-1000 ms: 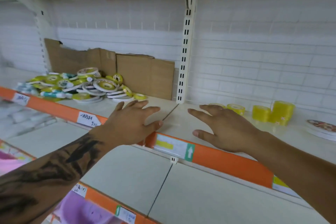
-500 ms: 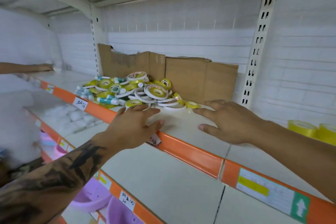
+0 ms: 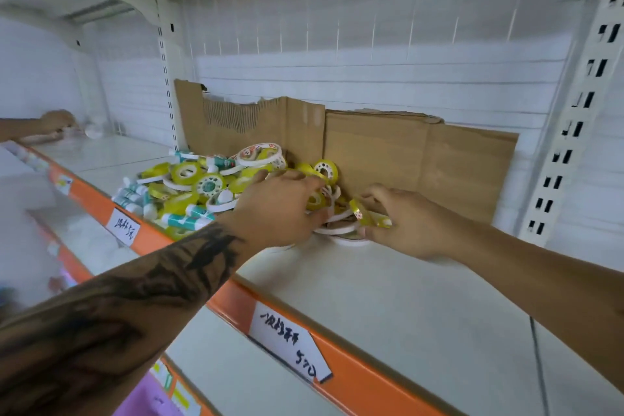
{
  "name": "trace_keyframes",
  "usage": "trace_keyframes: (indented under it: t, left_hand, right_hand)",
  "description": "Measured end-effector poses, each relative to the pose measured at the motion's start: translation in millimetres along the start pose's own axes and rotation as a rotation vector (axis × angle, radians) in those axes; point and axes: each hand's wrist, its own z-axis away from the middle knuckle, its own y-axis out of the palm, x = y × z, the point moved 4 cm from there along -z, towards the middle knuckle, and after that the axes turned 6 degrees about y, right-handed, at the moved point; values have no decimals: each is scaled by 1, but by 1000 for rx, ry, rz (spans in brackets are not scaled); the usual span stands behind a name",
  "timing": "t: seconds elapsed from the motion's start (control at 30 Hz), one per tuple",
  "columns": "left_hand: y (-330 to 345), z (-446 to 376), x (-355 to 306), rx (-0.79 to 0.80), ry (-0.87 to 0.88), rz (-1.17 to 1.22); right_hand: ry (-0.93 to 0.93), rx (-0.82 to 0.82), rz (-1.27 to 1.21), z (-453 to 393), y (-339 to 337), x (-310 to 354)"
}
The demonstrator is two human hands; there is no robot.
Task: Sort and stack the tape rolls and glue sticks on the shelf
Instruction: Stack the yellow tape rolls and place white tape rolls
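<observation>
head view: tape rolls (image 3: 209, 184) and glue sticks (image 3: 189, 221) lie heaped mid-shelf (image 3: 388, 284); light, stiff hoops, likely best pinched by the rim. left hand (image 3: 280, 209) rests spread on the heap, right hand (image 3: 410, 223) pinches a yellow roll (image 3: 359, 213). handwritten price tag (image 3: 290, 346) (only "5" legible).
</observation>
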Motion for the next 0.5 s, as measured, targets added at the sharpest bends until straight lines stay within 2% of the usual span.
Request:
trace_keyframes:
  t: [0.13,0.23,0.4,0.5]
  left_hand:
    - [1,-15,6,10,45,-62]
    - [1,-21,11,7,57,-18]
    - [2,-29,22,-2,24,163]
    - [2,-30,26,-26,38,171]
  right_hand:
    - [45,82,-237,-11,3,6]
    - [67,75,-312,-16,5,7]
    - [112,27,-309,-11,2,16]
    - [130,-30,-266,-6,-4,25]
